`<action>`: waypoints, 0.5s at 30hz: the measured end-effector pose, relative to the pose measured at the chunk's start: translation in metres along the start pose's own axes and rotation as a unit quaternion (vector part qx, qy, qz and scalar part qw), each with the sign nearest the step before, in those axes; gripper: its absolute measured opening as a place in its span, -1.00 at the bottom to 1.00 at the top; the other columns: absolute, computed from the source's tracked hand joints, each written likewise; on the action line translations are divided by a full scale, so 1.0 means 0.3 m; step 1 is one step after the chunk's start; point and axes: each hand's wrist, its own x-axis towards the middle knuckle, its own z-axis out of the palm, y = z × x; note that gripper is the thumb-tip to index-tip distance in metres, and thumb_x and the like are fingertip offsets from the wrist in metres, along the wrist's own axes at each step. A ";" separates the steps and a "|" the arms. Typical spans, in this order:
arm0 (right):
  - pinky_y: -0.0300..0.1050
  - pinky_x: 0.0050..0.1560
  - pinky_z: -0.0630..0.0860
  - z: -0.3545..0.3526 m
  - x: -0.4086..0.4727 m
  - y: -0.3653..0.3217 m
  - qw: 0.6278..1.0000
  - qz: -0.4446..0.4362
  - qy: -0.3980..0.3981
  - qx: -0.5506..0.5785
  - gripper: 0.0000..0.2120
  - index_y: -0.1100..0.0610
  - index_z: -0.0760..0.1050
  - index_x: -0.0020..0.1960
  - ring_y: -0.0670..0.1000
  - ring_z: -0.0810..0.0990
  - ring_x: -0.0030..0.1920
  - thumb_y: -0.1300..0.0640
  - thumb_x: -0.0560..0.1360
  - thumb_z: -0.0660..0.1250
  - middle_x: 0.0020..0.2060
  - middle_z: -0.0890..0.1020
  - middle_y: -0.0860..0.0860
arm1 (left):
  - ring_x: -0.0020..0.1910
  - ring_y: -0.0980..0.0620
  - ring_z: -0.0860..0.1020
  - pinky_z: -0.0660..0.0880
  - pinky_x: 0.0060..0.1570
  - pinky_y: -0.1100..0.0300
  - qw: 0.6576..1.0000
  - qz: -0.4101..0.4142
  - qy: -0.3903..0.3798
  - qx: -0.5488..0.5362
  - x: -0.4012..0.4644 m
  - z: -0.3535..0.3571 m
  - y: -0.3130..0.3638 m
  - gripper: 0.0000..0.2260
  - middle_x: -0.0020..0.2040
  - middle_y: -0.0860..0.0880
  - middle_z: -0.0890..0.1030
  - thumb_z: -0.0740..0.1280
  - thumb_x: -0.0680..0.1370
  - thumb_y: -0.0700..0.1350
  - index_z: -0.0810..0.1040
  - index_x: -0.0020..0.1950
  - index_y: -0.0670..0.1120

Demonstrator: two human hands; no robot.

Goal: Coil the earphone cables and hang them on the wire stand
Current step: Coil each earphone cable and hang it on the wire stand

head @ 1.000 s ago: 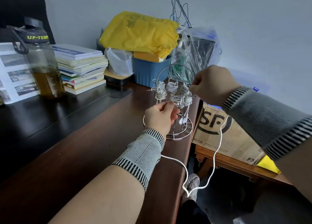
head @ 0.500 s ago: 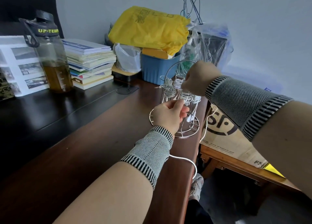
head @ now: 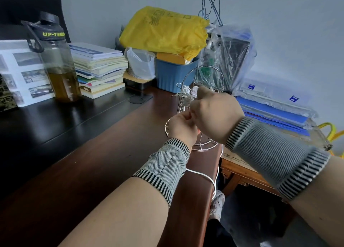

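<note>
White cable [head: 202,175] trails below left hand's [head: 181,126] grip.

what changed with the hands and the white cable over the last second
The right hand moved from the right side of the wire stand in toward the left hand, and now covers most of the stand. The hanging loop of white cable got shorter. The left hand stayed curled in front of the stand, and coiled cables stayed hung.

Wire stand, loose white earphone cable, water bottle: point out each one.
wire stand [head: 210,68], head view, top of its arched handle.
white earphone cable [head: 206,177], head view, slack loop over the desk edge.
water bottle [head: 62,68], head view, clear body above the amber liquid.
</note>
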 end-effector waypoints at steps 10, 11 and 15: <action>-0.40 -0.42 0.30 0.081 -0.187 0.099 0.940 0.220 -0.006 0.259 -0.82 0.10 0.68 0.03 -0.13 0.45 -0.42 0.12 0.55 0.31 -0.36 0.60 -0.06 | -0.41 0.17 0.59 0.48 -0.40 0.32 0.999 -0.027 0.001 -0.023 -0.013 -0.005 0.009 -0.90 -0.29 -0.02 0.70 0.33 0.55 -0.22 0.63 0.02 -0.17; -0.41 -0.46 0.30 0.089 -0.196 0.110 0.925 0.246 -0.020 0.290 -0.82 0.10 0.67 0.05 -0.17 0.40 -0.47 0.13 0.55 0.31 -0.40 0.57 -0.09 | -0.45 0.21 0.56 0.45 -0.41 0.34 1.000 -0.022 0.000 -0.014 -0.016 -0.003 0.012 -0.92 -0.34 0.02 0.68 0.34 0.56 -0.19 0.62 -0.03 -0.14; -0.10 -0.34 0.55 0.121 -0.239 0.147 0.837 0.345 -0.027 0.423 -0.87 0.13 0.68 -0.12 0.04 0.51 -0.44 0.11 0.51 0.38 -0.43 0.62 0.03 | -0.46 0.24 0.52 0.41 -0.43 0.35 1.000 0.011 0.001 0.029 -0.017 -0.001 0.006 -0.90 -0.36 0.05 0.66 0.37 0.56 -0.15 0.62 -0.15 -0.04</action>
